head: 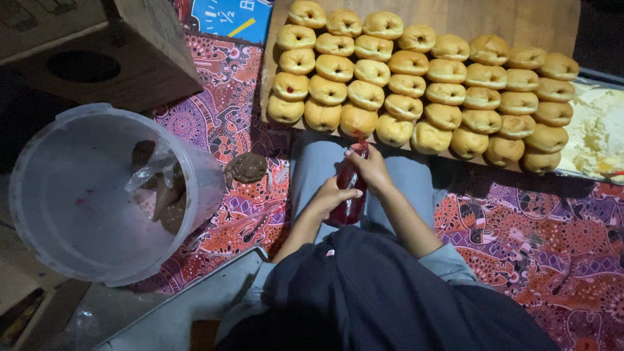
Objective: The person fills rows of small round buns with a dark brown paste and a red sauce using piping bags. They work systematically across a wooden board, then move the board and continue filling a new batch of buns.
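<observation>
A red-filled piping bag (350,195) lies over my lap, its tip pointing up toward a round golden bun (358,121) in the nearest row. My right hand (372,166) grips the bag near its tip. My left hand (333,194) squeezes its lower, fuller part. Several rows of the same buns fill a wooden board (520,23) in front of me. One bun at the far left (290,86) shows a red dot on its side.
A translucent plastic bucket (78,201) with bags of brown filling stands at my left, and a brown blob (246,168) lies on the patterned cloth (539,240) beside it. A cardboard box (130,52) is at top left. A tray of pale cream (601,130) sits far right.
</observation>
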